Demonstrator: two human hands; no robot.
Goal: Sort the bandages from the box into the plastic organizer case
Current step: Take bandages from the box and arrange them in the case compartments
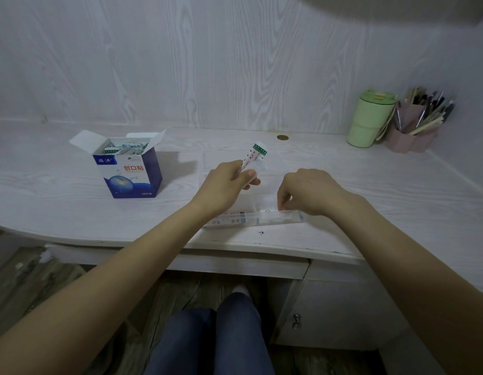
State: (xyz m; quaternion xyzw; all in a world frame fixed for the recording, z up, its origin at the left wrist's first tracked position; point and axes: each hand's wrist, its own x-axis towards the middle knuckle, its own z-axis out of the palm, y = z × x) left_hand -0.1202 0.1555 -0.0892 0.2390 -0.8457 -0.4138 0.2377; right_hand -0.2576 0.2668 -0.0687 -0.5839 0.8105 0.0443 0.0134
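1. Your left hand, frame centre, pinches a small stack of bandages upright, probably so they stay aligned for loading.
2. Your right hand curls its fingertips down at the clear organizer case, apparently steadying it; whether it grips anything you cannot tell.
3. The box stands open at centre left, more bandages inside, within easy reach.
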